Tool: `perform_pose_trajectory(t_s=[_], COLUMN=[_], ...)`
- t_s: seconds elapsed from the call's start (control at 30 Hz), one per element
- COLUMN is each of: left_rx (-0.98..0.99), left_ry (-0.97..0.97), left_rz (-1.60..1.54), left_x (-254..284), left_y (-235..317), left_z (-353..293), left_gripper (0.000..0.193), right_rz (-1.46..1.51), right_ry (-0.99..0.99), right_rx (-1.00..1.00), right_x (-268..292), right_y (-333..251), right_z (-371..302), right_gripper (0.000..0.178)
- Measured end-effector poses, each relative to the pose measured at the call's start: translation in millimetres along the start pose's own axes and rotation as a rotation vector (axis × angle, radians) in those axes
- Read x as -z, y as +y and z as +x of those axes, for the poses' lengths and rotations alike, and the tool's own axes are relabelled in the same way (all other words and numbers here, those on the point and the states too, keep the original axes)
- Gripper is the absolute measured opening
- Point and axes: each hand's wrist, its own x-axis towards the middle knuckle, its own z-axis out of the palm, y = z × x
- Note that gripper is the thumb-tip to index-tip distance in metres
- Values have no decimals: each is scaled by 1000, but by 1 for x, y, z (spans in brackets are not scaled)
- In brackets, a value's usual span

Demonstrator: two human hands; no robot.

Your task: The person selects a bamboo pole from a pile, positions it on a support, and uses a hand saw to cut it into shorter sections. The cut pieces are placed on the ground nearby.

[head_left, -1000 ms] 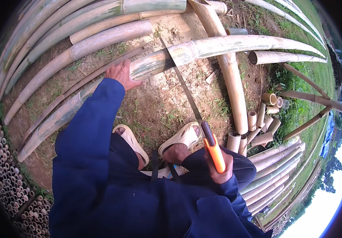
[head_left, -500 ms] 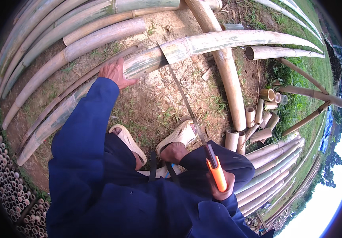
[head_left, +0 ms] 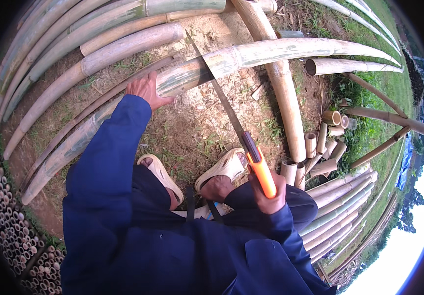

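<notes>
A long, thick bamboo pole point(head_left: 271, 51), pale with green patches, runs across in front of me. My left hand point(head_left: 146, 91) grips it left of the saw, thumb on the near side and fingers over the top. My right hand point(head_left: 271, 195) is closed round the orange handle of a handsaw point(head_left: 230, 112), low in front of my right knee. The saw's long blade crosses the pole, and its tip sticks out past the far side. Beside the blade the pole has a dark band of shadow. How deep the blade sits in the bamboo I cannot tell.
Another bamboo pole point(head_left: 287, 110) lies crosswise under the long one. Several poles point(head_left: 128, 45) lie at the far left. Short cut pieces point(head_left: 310, 143) and stacked poles point(head_left: 342, 197) are on the right. My feet in cream clogs point(head_left: 224, 169) stand on sawdust-strewn ground.
My right hand has pushed the saw forward, away from me, so more of the blade shows beyond the pole. My left hand stays on the bamboo.
</notes>
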Motion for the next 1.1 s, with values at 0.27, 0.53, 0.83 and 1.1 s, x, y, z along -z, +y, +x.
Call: perform_pose_trajectory(t_s=[0.27, 0.53, 0.83, 1.1], left_rx=[-144, -130, -82, -66], left_ry=[346, 270, 88, 82], left_rz=[62, 33, 32, 24], left_x=[-34, -29, -13, -23], left_y=[-11, -7, 2, -13], left_z=[-19, -14, -18, -13], left_gripper=[81, 78, 80, 91], right_rz=[-69, 11, 12, -71], right_ry=[-18, -122, -73, -122], right_rx=[134, -44, -15, 36], right_x=[17, 3, 6, 39], right_y=[-8, -4, 8, -8], right_z=[-38, 9, 15, -48], right_gripper=[19, 22, 13, 26])
